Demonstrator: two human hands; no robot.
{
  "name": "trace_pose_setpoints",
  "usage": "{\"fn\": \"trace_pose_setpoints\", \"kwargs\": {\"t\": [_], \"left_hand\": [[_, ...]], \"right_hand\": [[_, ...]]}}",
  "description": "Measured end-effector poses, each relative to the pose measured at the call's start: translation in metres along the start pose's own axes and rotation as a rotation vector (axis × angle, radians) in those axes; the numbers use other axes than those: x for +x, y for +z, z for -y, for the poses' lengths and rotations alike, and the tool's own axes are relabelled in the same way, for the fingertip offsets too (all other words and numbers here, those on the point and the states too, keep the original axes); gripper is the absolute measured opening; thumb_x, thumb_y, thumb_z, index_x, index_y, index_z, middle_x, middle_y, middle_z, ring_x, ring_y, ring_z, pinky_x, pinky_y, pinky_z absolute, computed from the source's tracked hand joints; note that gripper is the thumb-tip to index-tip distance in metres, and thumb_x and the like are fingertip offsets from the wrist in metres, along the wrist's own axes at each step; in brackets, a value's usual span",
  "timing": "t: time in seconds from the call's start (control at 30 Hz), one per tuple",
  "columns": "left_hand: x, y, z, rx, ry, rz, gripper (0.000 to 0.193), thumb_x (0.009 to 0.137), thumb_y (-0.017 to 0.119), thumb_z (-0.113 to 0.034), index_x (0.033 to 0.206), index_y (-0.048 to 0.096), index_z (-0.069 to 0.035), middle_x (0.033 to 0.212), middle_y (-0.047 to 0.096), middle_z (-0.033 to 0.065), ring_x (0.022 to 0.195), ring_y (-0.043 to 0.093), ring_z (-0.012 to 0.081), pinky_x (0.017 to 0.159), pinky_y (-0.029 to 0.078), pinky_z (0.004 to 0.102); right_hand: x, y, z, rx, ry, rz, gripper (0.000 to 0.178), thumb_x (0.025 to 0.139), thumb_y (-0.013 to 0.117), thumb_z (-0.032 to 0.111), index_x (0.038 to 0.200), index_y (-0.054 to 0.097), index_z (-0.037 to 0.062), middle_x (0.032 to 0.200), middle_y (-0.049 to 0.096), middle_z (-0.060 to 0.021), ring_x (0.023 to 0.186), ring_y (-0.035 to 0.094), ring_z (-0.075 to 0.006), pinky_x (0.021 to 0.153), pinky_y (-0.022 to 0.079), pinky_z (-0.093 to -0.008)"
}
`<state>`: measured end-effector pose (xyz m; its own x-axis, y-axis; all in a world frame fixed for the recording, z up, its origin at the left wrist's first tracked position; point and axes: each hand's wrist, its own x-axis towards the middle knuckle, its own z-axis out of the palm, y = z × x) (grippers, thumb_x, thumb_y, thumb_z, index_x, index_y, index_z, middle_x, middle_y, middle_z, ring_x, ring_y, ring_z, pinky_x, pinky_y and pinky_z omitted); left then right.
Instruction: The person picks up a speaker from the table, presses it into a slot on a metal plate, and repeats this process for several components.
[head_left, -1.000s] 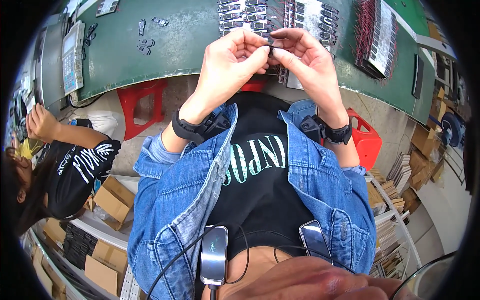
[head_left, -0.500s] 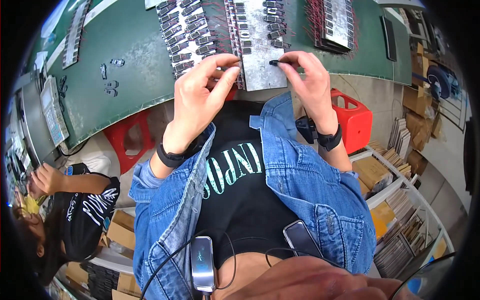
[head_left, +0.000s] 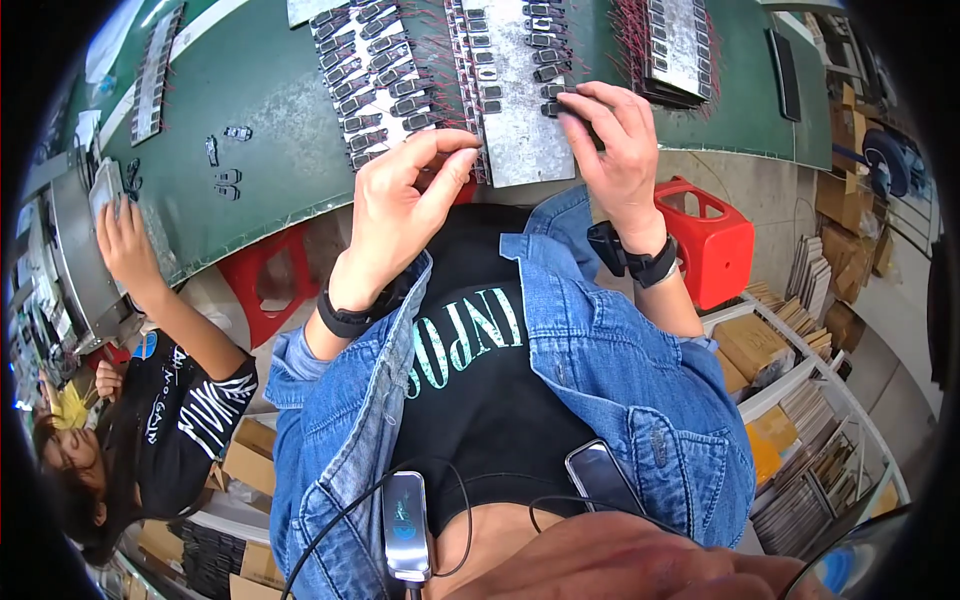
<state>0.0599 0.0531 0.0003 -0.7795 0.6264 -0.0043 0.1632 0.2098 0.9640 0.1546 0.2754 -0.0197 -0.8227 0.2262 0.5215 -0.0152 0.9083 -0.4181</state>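
Close under the chin, two slim devices point(head_left: 406, 535) with cables lie against the wearer's chest, over an open denim jacket point(head_left: 640, 400) and a black shirt point(head_left: 470, 420). Both forearms reach forward, each with a black band at the wrist.

The left hand point(head_left: 395, 205) hangs by the left edge of a grey metal board point(head_left: 530, 155). Its thumb and forefinger curve toward each other, tips narrowly apart, with nothing visible between them.

The right hand point(head_left: 620, 150) is at the board's right edge. Its thumb and forefinger tips are at a small black part point(head_left: 550, 108), which sits at that edge, at the near end of a column of similar parts; whether they pinch it or only touch it, I cannot tell. The near end of the board is bare.

Red stools point(head_left: 720, 255) stand to either side, below the green table point(head_left: 280, 110). To the left, a co-worker point(head_left: 185, 430) stretches a hand point(head_left: 128, 245) toward a pale keypad machine point(head_left: 108, 185).

On the table, four loose parts point(head_left: 228, 178) lie well left of the board. A second board point(head_left: 392, 118) full of parts is just left of it; a stack of boards point(head_left: 668, 72) fringed with red wires point(head_left: 630, 45) is to the right.
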Motion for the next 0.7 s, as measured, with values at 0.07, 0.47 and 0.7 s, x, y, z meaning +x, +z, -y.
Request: {"fn": "trace_pose_setpoints", "kwargs": {"t": [0.07,0.47,0.7], "left_hand": [[0.0,-0.001,-0.001,-0.012,-0.011,0.01,0.013,0.09,0.067,-0.007,0.101,0.07,-0.002,0.081,0.07,0.0064,0.065,0.066,0.0112,0.059,0.051,0.0244],[-0.006,-0.008,0.002,-0.013,-0.107,0.114,0.017,0.096,0.062,-0.008,0.109,0.068,0.001,0.094,0.072,0.0053,0.078,0.068,0.0096,0.066,0.054,0.0225],[-0.008,-0.014,0.004,-0.049,-0.078,-0.033,0.014,0.091,0.066,-0.006,0.103,0.07,-0.001,0.081,0.071,0.0058,0.07,0.066,0.0092,0.063,0.052,0.0239]], "right_hand": [[0.0,0.003,-0.005,0.08,-0.005,0.045,0.023,0.08,0.073,0.002,0.103,0.072,0.0067,0.105,0.068,-0.0079,0.1,0.063,-0.0265,0.087,0.05,-0.0366],[0.012,0.01,-0.011,0.06,-0.081,0.057,0.025,0.081,0.072,0.004,0.105,0.073,0.0075,0.109,0.069,-0.0074,0.103,0.062,-0.0266,0.09,0.049,-0.0364],[0.019,0.012,-0.001,0.029,-0.078,0.038,0.024,0.081,0.071,0.004,0.105,0.073,0.0077,0.106,0.069,-0.007,0.103,0.062,-0.0261,0.091,0.049,-0.0365]]}}
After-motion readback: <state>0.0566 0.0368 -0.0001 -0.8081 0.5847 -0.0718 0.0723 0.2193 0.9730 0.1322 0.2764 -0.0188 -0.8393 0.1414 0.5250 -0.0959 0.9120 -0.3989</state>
